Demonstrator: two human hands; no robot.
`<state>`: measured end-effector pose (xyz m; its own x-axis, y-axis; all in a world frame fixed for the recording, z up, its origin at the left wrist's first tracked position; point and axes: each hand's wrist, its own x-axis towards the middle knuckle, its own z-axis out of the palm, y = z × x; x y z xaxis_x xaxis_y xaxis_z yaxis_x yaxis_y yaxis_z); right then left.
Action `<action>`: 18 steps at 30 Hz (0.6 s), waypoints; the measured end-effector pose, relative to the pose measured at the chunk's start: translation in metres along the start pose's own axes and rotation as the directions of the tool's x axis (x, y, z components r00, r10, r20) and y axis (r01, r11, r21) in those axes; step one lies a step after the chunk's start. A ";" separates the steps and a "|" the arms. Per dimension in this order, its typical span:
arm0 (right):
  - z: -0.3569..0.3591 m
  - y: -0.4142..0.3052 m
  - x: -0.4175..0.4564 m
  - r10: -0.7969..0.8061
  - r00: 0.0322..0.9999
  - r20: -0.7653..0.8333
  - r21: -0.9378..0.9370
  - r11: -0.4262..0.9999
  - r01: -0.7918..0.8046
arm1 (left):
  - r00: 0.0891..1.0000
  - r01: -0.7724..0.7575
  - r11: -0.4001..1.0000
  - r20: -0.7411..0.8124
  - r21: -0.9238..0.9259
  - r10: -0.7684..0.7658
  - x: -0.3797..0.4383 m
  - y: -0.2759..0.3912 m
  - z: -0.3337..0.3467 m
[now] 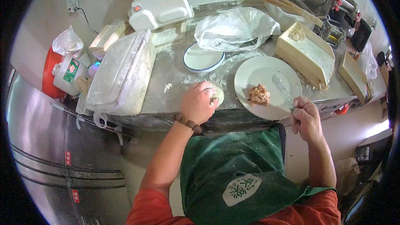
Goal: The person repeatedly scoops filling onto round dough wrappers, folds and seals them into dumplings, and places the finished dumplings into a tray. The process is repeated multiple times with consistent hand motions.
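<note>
My left hand, with a bead bracelet at the wrist, is near the front edge of the floury metal worktop. Its fingers curl around a pale, round piece of dough, partly hidden by them. To the right is a white plate with a clump of minced filling. My right hand is at the plate's right front rim, fingers bent and floury. A greyish oblong shape on the plate points toward it; I cannot tell whether this is a flat tool or a smear.
Behind the dough are a blue-rimmed white dish and a plastic bag. A lidded plastic bin stands left, a white machine at the back. Right are a floury open box and a roller machine.
</note>
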<state>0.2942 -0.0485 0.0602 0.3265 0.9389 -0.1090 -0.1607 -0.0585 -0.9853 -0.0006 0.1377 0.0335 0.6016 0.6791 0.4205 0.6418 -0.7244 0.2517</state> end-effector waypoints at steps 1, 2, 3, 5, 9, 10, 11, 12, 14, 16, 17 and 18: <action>0.006 0.003 -0.005 0.005 1.000 0.030 0.134 0.991 -0.009 | 1.000 -0.002 1.000 0.010 -0.004 0.002 0.002 0.000 0.000; 0.010 0.011 -0.008 0.011 0.997 0.082 0.195 0.980 -0.027 | 1.000 -0.003 1.000 0.020 -0.008 0.003 0.003 -0.001 0.000; 0.018 0.010 -0.014 0.066 0.995 0.075 0.111 0.991 -0.074 | 1.000 -0.004 1.000 0.030 -0.012 0.004 0.005 -0.001 -0.001; 0.028 0.012 -0.025 0.179 0.973 0.144 0.225 0.952 -0.208 | 0.997 0.033 0.999 0.073 0.001 -0.033 0.007 0.002 -0.002; 0.041 0.015 -0.032 0.178 0.951 0.254 0.308 0.917 -0.254 | 0.957 0.290 0.931 0.076 -0.222 -0.280 0.013 0.002 -0.006; 0.044 0.018 -0.031 0.158 0.957 0.244 0.321 0.918 -0.234 | 0.918 0.377 0.826 0.050 -0.420 -0.394 0.015 -0.002 -0.008; 0.046 0.020 -0.030 0.138 0.962 0.235 0.335 0.918 -0.213 | 0.863 0.428 0.675 0.050 -0.601 -0.503 0.016 -0.009 -0.011; 0.046 0.020 -0.030 0.137 0.960 0.246 0.365 0.904 -0.223 | 0.796 0.442 0.486 0.080 -0.754 -0.600 0.018 -0.011 -0.016; 0.054 0.015 -0.024 0.125 0.964 0.233 0.364 0.908 -0.206 | 0.807 0.264 0.037 0.200 -0.964 -0.555 0.016 -0.001 -0.029; 0.069 0.012 -0.018 0.091 0.969 0.229 0.429 0.884 -0.185 | 0.842 0.145 -0.340 0.296 -0.929 -0.450 0.012 0.029 -0.045; 0.079 0.011 -0.014 0.042 0.975 0.219 0.446 0.884 -0.138 | 0.859 0.180 -0.398 0.341 -0.899 -0.382 0.007 0.047 -0.049; 0.091 0.010 -0.010 -0.005 0.976 0.218 0.463 0.881 -0.098 | 0.859 0.213 -0.483 0.399 -0.849 -0.322 -0.005 0.058 -0.049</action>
<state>0.2045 -0.0278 0.0634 0.1167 0.9905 -0.0725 -0.6048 0.0130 -0.7962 0.0102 0.0861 0.0890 0.4997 0.8636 -0.0676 -0.5855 0.3942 0.7084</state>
